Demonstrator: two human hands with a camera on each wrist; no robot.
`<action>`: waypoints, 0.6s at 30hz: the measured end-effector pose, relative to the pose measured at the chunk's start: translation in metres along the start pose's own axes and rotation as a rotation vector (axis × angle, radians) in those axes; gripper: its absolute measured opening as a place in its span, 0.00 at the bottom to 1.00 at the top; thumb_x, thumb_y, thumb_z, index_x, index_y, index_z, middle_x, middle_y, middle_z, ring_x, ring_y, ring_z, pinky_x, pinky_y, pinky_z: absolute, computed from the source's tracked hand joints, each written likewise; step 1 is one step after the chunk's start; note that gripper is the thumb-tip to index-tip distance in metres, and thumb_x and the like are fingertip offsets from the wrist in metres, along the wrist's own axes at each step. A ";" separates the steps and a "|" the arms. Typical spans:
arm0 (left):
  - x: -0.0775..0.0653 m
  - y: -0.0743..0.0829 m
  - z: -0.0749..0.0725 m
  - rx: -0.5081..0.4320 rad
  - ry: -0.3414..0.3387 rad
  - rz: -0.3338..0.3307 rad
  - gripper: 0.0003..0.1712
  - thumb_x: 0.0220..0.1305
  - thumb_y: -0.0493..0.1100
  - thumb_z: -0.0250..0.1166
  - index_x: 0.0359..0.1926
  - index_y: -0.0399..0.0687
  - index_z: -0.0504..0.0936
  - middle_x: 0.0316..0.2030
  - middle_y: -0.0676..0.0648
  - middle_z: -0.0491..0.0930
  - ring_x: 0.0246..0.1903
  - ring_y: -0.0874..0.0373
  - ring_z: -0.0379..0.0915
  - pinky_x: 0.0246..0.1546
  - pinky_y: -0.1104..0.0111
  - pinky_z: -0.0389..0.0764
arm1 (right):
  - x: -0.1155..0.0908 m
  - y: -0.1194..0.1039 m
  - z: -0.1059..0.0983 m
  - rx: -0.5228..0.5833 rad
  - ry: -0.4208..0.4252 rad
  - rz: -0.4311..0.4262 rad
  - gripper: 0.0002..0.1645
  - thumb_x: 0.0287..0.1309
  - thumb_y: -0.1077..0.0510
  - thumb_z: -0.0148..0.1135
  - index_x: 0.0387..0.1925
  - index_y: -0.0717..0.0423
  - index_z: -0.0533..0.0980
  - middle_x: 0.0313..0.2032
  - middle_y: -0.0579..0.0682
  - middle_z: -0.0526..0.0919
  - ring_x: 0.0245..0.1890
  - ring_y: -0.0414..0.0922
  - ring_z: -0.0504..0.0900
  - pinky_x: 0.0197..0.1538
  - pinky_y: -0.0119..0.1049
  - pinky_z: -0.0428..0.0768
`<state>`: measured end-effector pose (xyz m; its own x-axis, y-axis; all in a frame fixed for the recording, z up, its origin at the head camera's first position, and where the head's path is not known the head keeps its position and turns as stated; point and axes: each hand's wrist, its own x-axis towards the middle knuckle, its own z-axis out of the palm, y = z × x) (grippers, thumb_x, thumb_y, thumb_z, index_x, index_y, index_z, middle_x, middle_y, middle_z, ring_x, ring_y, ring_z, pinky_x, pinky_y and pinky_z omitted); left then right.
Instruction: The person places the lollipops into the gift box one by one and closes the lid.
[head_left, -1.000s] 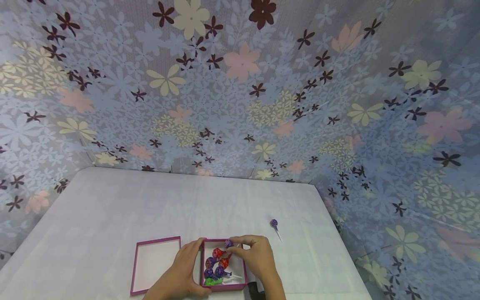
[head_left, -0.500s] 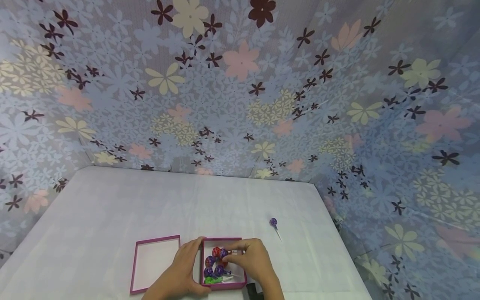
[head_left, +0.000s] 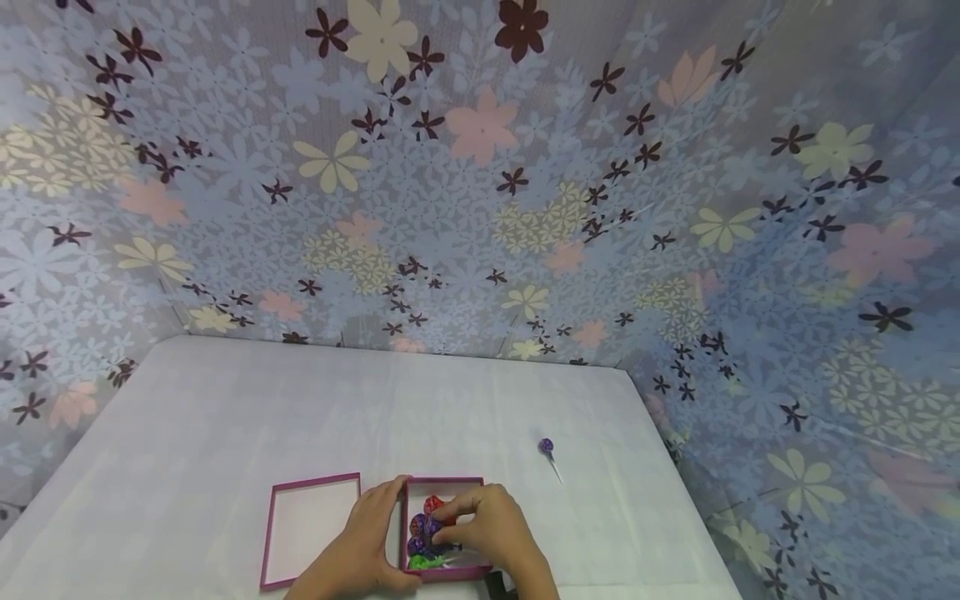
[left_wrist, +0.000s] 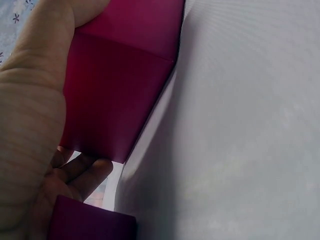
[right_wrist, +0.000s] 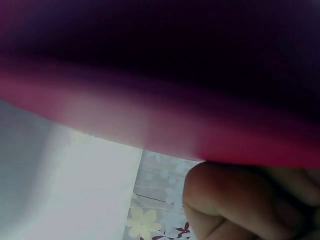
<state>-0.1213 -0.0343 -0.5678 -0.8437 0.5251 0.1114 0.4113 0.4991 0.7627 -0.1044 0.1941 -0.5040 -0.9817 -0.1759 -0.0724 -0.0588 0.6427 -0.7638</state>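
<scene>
In the head view, a square box (head_left: 453, 574) with magenta walls stands near the table's front. Wrapped lollipops lie in it, among them a red one (head_left: 432, 504) and a green one (head_left: 424, 563). My left hand (head_left: 360, 542) grips the box's left side, thumb at the near corner, fingers at the far one; its magenta wall (left_wrist: 115, 95) fills much of the left wrist view. Inside the box, my right hand (head_left: 491, 525) pinches a purple lollipop (head_left: 432, 526) among the others, partly hiding them. The right wrist view shows curled fingers (right_wrist: 230, 200) beyond a blurred magenta wall (right_wrist: 165, 137).
A shallow lid (head_left: 267, 537) with a magenta rim lies left of the box, partly behind the left forearm. One purple lollipop (head_left: 547, 447) lies on the white table (head_left: 600, 517) to the right. Flowered cloth (head_left: 480, 208) hangs behind the table.
My right hand has carried the purple lollipop from the box's far right side leftward and nearer, down among the others. The left hand and the box have stayed put.
</scene>
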 end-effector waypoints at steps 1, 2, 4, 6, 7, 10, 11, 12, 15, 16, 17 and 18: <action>0.000 0.000 0.000 0.002 -0.003 0.002 0.79 0.30 0.67 0.82 0.76 0.34 0.53 0.70 0.37 0.63 0.70 0.34 0.56 0.70 0.35 0.55 | -0.001 -0.001 0.000 -0.003 -0.009 0.003 0.12 0.39 0.45 0.82 0.30 0.35 0.89 0.33 0.30 0.88 0.40 0.34 0.85 0.46 0.40 0.85; 0.001 0.000 0.001 0.004 -0.004 0.004 0.79 0.30 0.67 0.82 0.76 0.34 0.52 0.70 0.37 0.63 0.70 0.34 0.56 0.70 0.35 0.55 | -0.001 -0.001 0.000 -0.013 -0.015 0.006 0.12 0.38 0.46 0.82 0.30 0.35 0.89 0.32 0.30 0.88 0.40 0.34 0.85 0.46 0.39 0.85; 0.001 0.000 0.001 0.010 -0.006 0.007 0.79 0.31 0.68 0.82 0.76 0.34 0.52 0.70 0.36 0.63 0.69 0.34 0.57 0.69 0.35 0.55 | -0.003 -0.003 0.000 -0.029 -0.025 0.011 0.11 0.37 0.47 0.83 0.29 0.35 0.89 0.32 0.30 0.88 0.39 0.34 0.84 0.45 0.39 0.84; 0.001 -0.001 0.001 0.012 -0.007 0.009 0.78 0.31 0.69 0.81 0.76 0.35 0.52 0.70 0.36 0.63 0.69 0.34 0.57 0.69 0.35 0.55 | -0.004 -0.004 0.000 -0.054 -0.029 0.018 0.11 0.37 0.48 0.83 0.28 0.35 0.89 0.31 0.30 0.88 0.38 0.34 0.84 0.45 0.40 0.84; 0.001 -0.001 0.001 0.010 -0.010 0.010 0.78 0.31 0.69 0.81 0.76 0.34 0.52 0.70 0.36 0.63 0.69 0.34 0.57 0.69 0.35 0.55 | -0.004 -0.004 0.000 -0.065 -0.031 0.023 0.11 0.36 0.48 0.84 0.27 0.35 0.89 0.31 0.30 0.88 0.38 0.33 0.84 0.46 0.40 0.83; 0.000 -0.002 0.001 0.010 -0.011 0.016 0.78 0.31 0.69 0.81 0.76 0.34 0.52 0.70 0.36 0.63 0.69 0.33 0.57 0.69 0.34 0.55 | -0.005 -0.005 0.000 -0.093 -0.034 0.024 0.11 0.36 0.48 0.84 0.28 0.34 0.89 0.30 0.29 0.88 0.38 0.32 0.84 0.47 0.41 0.83; 0.000 -0.002 0.001 0.009 -0.009 0.016 0.78 0.31 0.68 0.82 0.76 0.34 0.52 0.70 0.36 0.63 0.69 0.33 0.57 0.69 0.34 0.55 | -0.005 -0.006 0.000 -0.100 -0.033 0.020 0.11 0.36 0.48 0.84 0.28 0.34 0.89 0.31 0.28 0.88 0.38 0.32 0.84 0.47 0.41 0.84; 0.000 -0.002 0.001 0.013 -0.006 0.018 0.78 0.31 0.68 0.82 0.76 0.34 0.52 0.70 0.36 0.63 0.69 0.33 0.57 0.69 0.34 0.55 | -0.005 -0.006 0.001 -0.105 -0.031 0.020 0.12 0.36 0.48 0.84 0.28 0.34 0.89 0.31 0.28 0.88 0.38 0.32 0.84 0.47 0.42 0.84; 0.000 -0.003 0.001 0.021 -0.003 0.011 0.78 0.31 0.68 0.82 0.76 0.35 0.52 0.70 0.36 0.63 0.69 0.34 0.57 0.69 0.35 0.55 | -0.006 -0.007 0.001 -0.117 -0.023 0.022 0.12 0.36 0.49 0.84 0.28 0.33 0.89 0.31 0.28 0.88 0.39 0.33 0.84 0.47 0.42 0.84; 0.000 -0.003 0.001 0.021 -0.005 0.008 0.79 0.30 0.68 0.82 0.76 0.35 0.52 0.70 0.36 0.63 0.69 0.34 0.57 0.69 0.35 0.55 | -0.006 -0.007 0.002 -0.119 -0.022 0.024 0.12 0.35 0.49 0.84 0.28 0.33 0.89 0.31 0.28 0.88 0.38 0.33 0.84 0.47 0.42 0.84; 0.000 -0.003 0.001 0.016 -0.011 0.003 0.79 0.30 0.68 0.82 0.76 0.35 0.52 0.70 0.36 0.63 0.69 0.34 0.56 0.69 0.35 0.55 | -0.007 -0.007 0.002 -0.121 -0.020 0.028 0.13 0.35 0.49 0.84 0.28 0.33 0.89 0.30 0.28 0.88 0.38 0.33 0.84 0.47 0.43 0.84; 0.000 -0.003 0.001 0.016 -0.015 0.004 0.79 0.31 0.68 0.82 0.76 0.34 0.52 0.70 0.35 0.63 0.69 0.33 0.57 0.69 0.35 0.55 | -0.008 -0.008 0.002 -0.126 -0.019 0.033 0.13 0.35 0.49 0.84 0.27 0.33 0.89 0.30 0.28 0.88 0.38 0.33 0.84 0.47 0.42 0.84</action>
<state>-0.1221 -0.0347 -0.5706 -0.8368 0.5373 0.1051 0.4205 0.5078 0.7519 -0.0961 0.1891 -0.4989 -0.9801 -0.1662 -0.1088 -0.0500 0.7364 -0.6747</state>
